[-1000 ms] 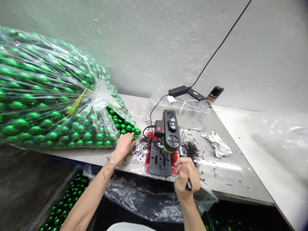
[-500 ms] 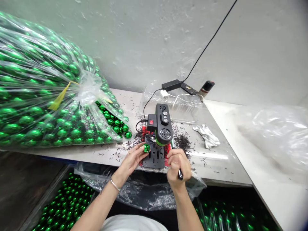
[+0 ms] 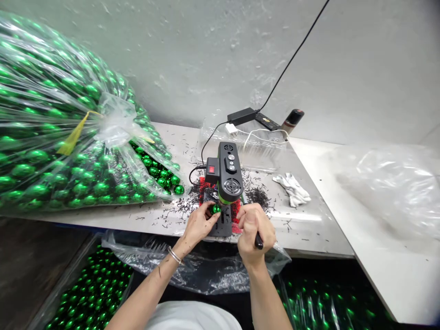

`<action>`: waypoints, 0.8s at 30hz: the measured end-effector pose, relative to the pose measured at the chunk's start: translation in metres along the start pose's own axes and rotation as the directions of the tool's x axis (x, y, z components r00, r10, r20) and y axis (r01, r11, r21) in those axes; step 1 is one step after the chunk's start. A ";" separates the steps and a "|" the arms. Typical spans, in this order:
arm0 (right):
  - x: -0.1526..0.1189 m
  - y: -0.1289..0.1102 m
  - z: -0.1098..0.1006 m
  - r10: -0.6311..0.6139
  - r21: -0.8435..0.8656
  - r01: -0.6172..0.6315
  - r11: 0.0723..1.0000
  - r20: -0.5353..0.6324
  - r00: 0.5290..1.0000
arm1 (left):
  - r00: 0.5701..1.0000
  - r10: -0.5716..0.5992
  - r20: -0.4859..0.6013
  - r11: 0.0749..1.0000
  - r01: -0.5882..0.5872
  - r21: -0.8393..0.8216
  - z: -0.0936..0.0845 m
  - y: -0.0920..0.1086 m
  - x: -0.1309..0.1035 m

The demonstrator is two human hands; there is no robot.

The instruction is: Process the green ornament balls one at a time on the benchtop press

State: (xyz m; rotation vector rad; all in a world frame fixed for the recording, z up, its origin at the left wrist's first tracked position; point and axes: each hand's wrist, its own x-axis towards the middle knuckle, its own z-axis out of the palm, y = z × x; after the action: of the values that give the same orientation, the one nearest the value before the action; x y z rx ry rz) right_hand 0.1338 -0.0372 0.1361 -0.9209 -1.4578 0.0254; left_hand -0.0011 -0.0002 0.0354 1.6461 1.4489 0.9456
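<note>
Between the thumb and fingers of my left hand (image 3: 200,223) is a shiny green bauble (image 3: 216,209). It sits close under the front end of a small black bench drill press (image 3: 231,172), above the slotted black base plate (image 3: 225,224). Whether the bauble touches the drill's tip is hidden by the drill head. My right hand (image 3: 256,231) is wrapped around the drill's lever handle (image 3: 259,241), whose black end sticks out below the fist. Black shavings (image 3: 257,197) lie about the base, with red material (image 3: 235,211) under it.
A big clear bag of green baubles (image 3: 68,151) leans on the table's left, several spilling from its mouth. White gloves (image 3: 293,189) lie right of the drill. Behind are a power adapter (image 3: 242,116), cables and a spray can (image 3: 293,121). Clear plastic sheeting (image 3: 206,270) hangs at the front edge.
My left hand has moved the bauble slightly right, in under the drill head. My right hand stays on the lever. The whole view has shifted a little.
</note>
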 end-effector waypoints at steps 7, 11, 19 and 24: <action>-0.003 0.001 -0.001 -0.010 -0.020 0.010 1.000 0.010 1.000 | 0.964 0.251 -0.085 0.957 -0.234 0.172 0.008 -0.013 0.000; -0.006 0.001 -0.001 -0.018 -0.018 0.018 1.000 0.019 1.000 | 0.925 0.372 -0.077 0.920 -0.356 0.165 0.007 -0.024 -0.001; -0.033 0.017 0.003 -0.021 0.008 0.022 1.000 -0.013 1.000 | 0.934 0.356 -0.029 0.929 -0.350 0.123 0.004 -0.026 0.001; -0.055 0.033 0.010 -0.094 -0.057 0.092 0.994 -0.048 0.994 | 0.920 0.391 -0.038 0.914 -0.383 0.135 0.006 -0.028 0.001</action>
State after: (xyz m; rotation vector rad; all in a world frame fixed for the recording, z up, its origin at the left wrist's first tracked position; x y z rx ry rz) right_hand 0.1327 -0.0396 0.0713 -0.8909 -1.4588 -0.1067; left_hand -0.0081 0.0033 0.0073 2.0638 1.2652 1.1512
